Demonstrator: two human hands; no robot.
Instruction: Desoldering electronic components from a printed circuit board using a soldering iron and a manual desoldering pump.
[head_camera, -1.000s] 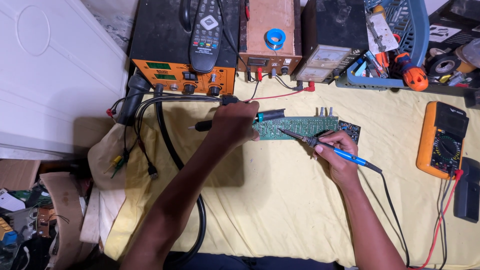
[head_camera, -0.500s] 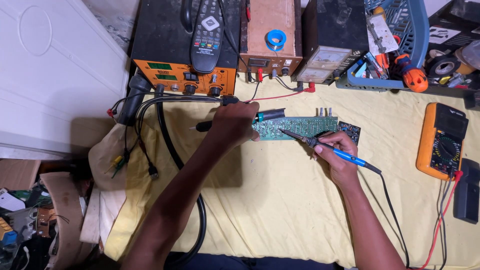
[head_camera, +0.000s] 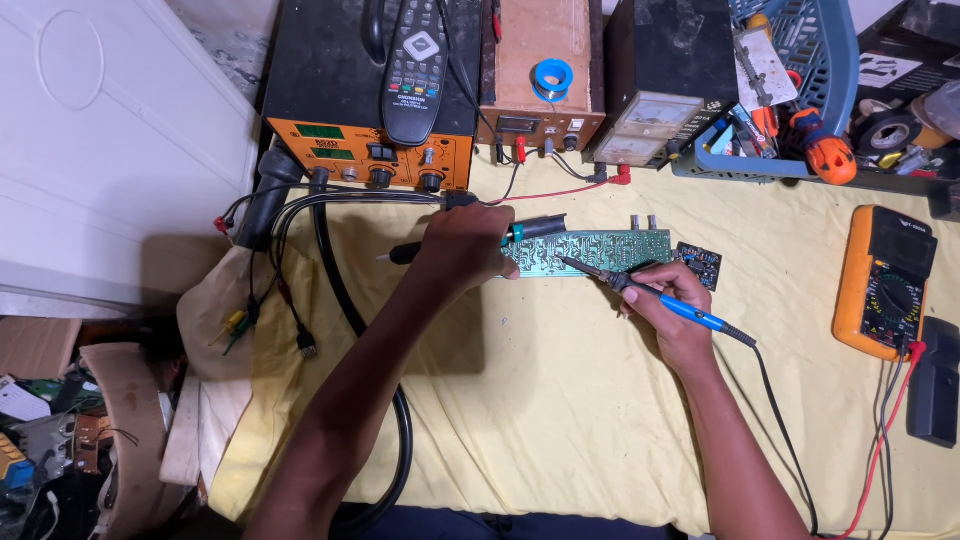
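Left hand (head_camera: 462, 252) fingers curl around a dark tool on the circuit board (head_camera: 590, 250); right hand (head_camera: 672, 300) pinches the soldering iron (head_camera: 660, 298).

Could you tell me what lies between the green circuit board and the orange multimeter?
In the head view, a small dark board beside the circuit board, then bare yellow cloth to the multimeter.

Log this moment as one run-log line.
left hand: holds black-handled tool, steadies green circuit board | right hand: grips blue soldering iron, tip on board | surface: yellow cloth
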